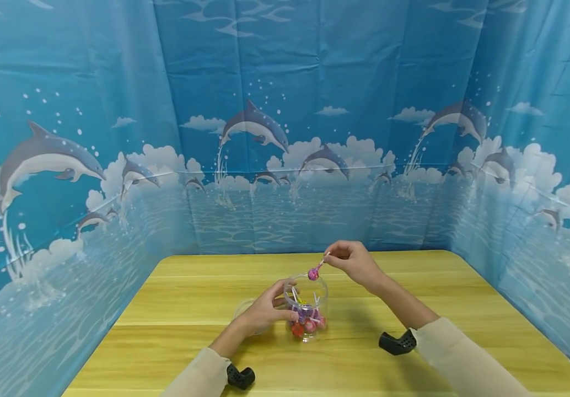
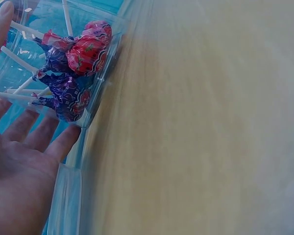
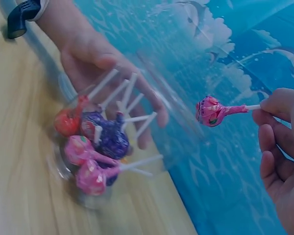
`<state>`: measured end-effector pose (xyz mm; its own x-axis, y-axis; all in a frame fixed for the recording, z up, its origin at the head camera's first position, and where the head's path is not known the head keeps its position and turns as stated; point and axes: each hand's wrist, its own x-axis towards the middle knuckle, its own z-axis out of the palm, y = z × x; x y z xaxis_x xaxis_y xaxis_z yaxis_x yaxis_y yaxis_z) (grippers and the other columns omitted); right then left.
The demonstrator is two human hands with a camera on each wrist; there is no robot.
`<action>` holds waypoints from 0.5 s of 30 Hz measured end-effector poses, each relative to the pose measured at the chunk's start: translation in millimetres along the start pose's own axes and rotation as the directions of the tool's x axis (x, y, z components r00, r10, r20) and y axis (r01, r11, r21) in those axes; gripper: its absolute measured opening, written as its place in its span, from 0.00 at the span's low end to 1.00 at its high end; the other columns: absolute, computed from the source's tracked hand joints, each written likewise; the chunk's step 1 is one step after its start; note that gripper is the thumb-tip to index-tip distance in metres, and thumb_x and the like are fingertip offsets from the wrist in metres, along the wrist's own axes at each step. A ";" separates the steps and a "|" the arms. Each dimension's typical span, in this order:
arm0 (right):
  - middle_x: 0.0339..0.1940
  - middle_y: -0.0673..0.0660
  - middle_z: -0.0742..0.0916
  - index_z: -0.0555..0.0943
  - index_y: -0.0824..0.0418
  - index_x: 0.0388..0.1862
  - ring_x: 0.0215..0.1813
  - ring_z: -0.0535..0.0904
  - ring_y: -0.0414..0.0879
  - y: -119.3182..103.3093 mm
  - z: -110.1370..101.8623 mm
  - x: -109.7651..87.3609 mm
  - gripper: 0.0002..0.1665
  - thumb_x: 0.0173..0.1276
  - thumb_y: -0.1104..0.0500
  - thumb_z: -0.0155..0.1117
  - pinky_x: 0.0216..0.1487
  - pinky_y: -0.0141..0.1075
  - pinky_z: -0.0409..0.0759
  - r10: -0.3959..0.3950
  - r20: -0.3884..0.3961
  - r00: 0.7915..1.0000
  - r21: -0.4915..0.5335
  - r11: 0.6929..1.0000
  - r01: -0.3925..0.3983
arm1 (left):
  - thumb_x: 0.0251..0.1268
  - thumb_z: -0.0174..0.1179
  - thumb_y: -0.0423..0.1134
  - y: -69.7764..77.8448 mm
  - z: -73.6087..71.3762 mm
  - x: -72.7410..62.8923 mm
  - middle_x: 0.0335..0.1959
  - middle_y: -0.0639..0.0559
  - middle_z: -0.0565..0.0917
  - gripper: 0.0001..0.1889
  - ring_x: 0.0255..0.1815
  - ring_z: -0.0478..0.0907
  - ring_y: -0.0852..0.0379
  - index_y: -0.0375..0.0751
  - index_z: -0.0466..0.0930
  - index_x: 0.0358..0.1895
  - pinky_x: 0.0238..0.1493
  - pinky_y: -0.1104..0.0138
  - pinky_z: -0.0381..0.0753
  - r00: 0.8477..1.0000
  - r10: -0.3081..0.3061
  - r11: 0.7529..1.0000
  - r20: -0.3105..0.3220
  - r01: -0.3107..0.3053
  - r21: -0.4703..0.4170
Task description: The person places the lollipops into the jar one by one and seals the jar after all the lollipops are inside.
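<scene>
A clear plastic jar (image 1: 306,292) stands on the table, holding several wrapped lollipops (image 3: 95,139) in pink, red and purple. My left hand (image 1: 265,310) grips the jar from its left side, thumb at the front and fingers round the back. In the left wrist view, that hand's palm (image 2: 19,181) and fingers show beside the jar wall. Above the jar's open mouth, my right hand (image 1: 356,266) pinches a pink lollipop (image 1: 313,274) by its white stick, the wrapped head lower than the fingers. The right wrist view shows this lollipop (image 3: 210,111) clear of the jar.
A clear round lid-like piece (image 1: 243,306) lies on the wooden table (image 1: 186,298) at the jar's left, partly behind my left hand. A blue curtain printed with dolphins (image 1: 315,209) rises along the table's back and sides. Black wrist devices (image 1: 397,342) hang at both sleeves.
</scene>
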<state>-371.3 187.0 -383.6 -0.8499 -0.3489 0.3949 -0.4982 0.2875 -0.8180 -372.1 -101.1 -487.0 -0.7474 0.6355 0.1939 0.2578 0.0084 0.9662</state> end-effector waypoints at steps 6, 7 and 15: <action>0.40 0.54 0.89 0.86 0.63 0.45 0.44 0.85 0.52 0.5 16.3 4.2 0.08 0.77 0.59 0.66 0.45 0.43 0.84 -0.055 0.100 0.993 -0.130 0.989 0.068 | 0.68 0.73 0.43 -0.8 -0.2 0.5 0.77 0.33 0.62 0.44 0.73 0.68 0.38 0.39 0.57 0.80 0.66 0.52 0.76 1.000 -0.002 1.000 0.008 0.002 0.004; 0.40 0.54 0.89 0.86 0.63 0.44 0.44 0.85 0.52 0.1 18.2 4.6 0.08 0.77 0.59 0.66 0.44 0.42 0.84 -0.066 0.112 0.991 -0.152 0.985 0.083 | 0.68 0.73 0.43 -0.5 -0.1 0.4 0.77 0.34 0.62 0.44 0.73 0.68 0.38 0.39 0.57 0.81 0.66 0.52 0.76 1.000 -0.004 1.000 0.008 0.004 -0.001; 0.37 0.51 0.89 0.88 0.59 0.42 0.38 0.84 0.43 4.0 30.5 9.7 0.04 0.76 0.61 0.67 0.37 0.39 0.83 -0.135 0.169 0.976 -0.259 0.950 0.176 | 0.67 0.73 0.42 0.6 0.1 -0.4 0.76 0.44 0.66 0.44 0.73 0.68 0.40 0.43 0.58 0.81 0.66 0.51 0.75 1.000 -0.008 1.000 -0.009 0.008 -0.015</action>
<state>-376.3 157.6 -395.8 -0.7335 -0.5300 0.4256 -0.6674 0.4427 -0.5988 -371.6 -101.3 -486.5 -0.7548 0.6284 0.1879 0.2430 0.0019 0.9700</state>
